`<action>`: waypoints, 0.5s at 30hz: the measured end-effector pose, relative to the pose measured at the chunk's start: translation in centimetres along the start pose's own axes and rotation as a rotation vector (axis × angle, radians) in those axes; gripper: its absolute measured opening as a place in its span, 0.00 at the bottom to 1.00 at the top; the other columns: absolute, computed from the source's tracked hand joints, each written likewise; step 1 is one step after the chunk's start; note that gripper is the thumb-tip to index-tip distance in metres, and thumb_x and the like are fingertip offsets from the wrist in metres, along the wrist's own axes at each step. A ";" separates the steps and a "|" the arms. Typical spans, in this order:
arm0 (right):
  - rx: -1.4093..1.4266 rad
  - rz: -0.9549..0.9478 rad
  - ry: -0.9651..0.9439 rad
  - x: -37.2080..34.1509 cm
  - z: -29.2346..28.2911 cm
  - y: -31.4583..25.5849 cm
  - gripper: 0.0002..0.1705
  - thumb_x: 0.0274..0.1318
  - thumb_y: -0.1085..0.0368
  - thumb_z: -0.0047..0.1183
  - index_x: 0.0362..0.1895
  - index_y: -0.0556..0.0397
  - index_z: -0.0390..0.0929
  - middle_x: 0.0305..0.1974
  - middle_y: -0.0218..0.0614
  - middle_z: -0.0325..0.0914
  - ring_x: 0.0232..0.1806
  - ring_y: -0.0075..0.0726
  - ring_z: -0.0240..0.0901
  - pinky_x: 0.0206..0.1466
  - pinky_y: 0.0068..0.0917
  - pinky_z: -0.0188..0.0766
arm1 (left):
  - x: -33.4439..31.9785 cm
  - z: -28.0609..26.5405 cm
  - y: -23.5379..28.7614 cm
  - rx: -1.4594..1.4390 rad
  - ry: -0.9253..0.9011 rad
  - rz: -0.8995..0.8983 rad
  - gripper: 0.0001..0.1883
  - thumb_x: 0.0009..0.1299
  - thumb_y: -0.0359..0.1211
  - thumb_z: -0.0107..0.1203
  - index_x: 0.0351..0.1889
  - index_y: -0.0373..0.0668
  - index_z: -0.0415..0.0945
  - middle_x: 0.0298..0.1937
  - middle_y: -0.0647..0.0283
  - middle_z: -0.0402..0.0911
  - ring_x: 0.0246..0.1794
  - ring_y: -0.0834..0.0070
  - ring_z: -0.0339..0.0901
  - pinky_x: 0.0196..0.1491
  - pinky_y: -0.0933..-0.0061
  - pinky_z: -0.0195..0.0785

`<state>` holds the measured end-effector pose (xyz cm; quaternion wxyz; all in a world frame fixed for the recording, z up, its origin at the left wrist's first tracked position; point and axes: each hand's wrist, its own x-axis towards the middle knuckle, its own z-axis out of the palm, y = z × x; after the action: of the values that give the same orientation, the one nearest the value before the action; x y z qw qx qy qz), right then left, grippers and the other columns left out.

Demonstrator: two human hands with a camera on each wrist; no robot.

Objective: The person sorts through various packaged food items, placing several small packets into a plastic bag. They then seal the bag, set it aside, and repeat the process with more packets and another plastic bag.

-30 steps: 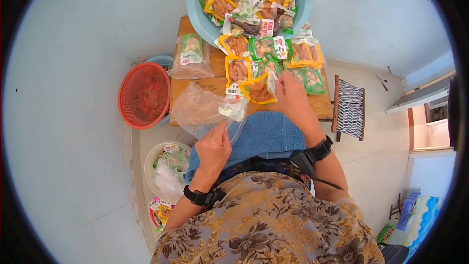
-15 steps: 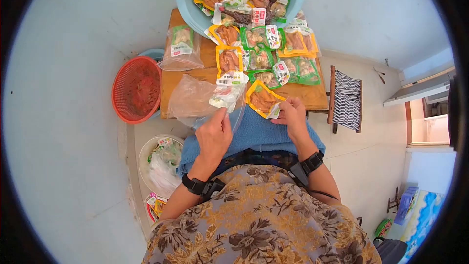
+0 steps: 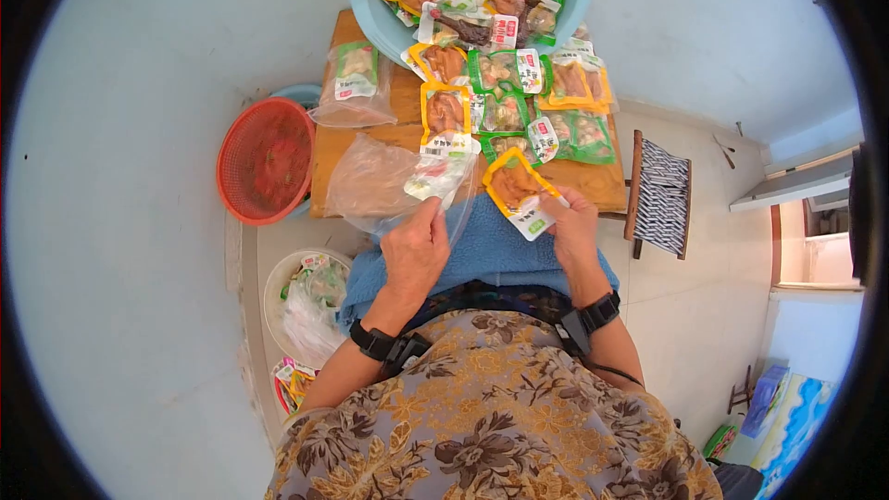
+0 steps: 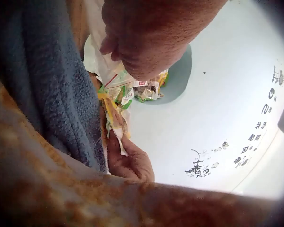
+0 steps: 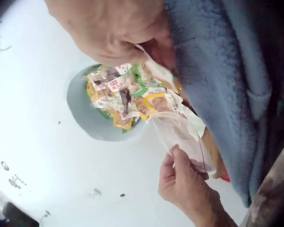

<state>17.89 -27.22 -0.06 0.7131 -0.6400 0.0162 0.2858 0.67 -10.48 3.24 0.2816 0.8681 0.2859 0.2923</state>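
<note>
In the head view my left hand (image 3: 417, 245) pinches the edge of a clear plastic bag (image 3: 370, 176) that lies over the table's front edge. A white-backed packet (image 3: 433, 176) shows at the bag's near right side. The right wrist view also shows the left hand (image 5: 187, 182) with thumb and finger on the bag (image 5: 180, 132). My right hand (image 3: 576, 222) grips a yellow-edged food packet (image 3: 511, 183) by its white label end, above my lap and right of the bag. Brown food shows through that packet's window.
Yellow- and green-edged packets (image 3: 500, 71) lie on the wooden table (image 3: 398, 106), before a blue basin (image 3: 364, 28) full of more. A second bag (image 3: 350, 111) holds one packet. At left are a red basket (image 3: 264, 162) and a white bucket (image 3: 271, 296); at right, a stool (image 3: 662, 194).
My right hand has drawn the yellow-edged packet from the table toward my lap, then tilted it with its label end nearer me. The left hand keeps hold of the bag, with more of its white-backed packet showing.
</note>
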 end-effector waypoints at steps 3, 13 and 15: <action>-0.030 -0.111 -0.059 -2.2 -0.2 -2.7 0.09 0.58 0.72 0.59 0.43 0.62 0.81 0.33 0.32 0.82 0.29 0.19 0.78 0.32 0.18 0.74 | 0.1 0.5 -0.1 -0.028 0.024 0.009 0.09 0.67 0.28 0.59 0.44 0.40 0.80 0.30 0.49 0.82 0.28 0.53 0.82 0.29 0.60 0.73; -0.070 0.047 -0.272 -6.0 1.8 -3.4 0.08 0.59 0.71 0.61 0.42 0.61 0.81 0.34 0.33 0.84 0.29 0.20 0.79 0.33 0.18 0.75 | -0.1 1.4 0.4 0.061 0.014 0.062 0.09 0.69 0.30 0.59 0.45 0.42 0.81 0.27 0.51 0.82 0.25 0.54 0.81 0.26 0.60 0.72; 0.016 0.117 -0.306 -5.9 2.3 -2.2 0.10 0.60 0.72 0.59 0.45 0.61 0.80 0.36 0.36 0.84 0.32 0.24 0.81 0.37 0.21 0.78 | -0.3 1.3 0.4 0.066 -0.006 0.079 0.09 0.69 0.30 0.59 0.46 0.42 0.81 0.25 0.52 0.81 0.24 0.55 0.81 0.26 0.60 0.72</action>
<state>13.17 -27.44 4.60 0.6944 -0.5813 -0.0533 0.4208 1.48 -11.36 2.58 0.2420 0.8883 0.2602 0.2910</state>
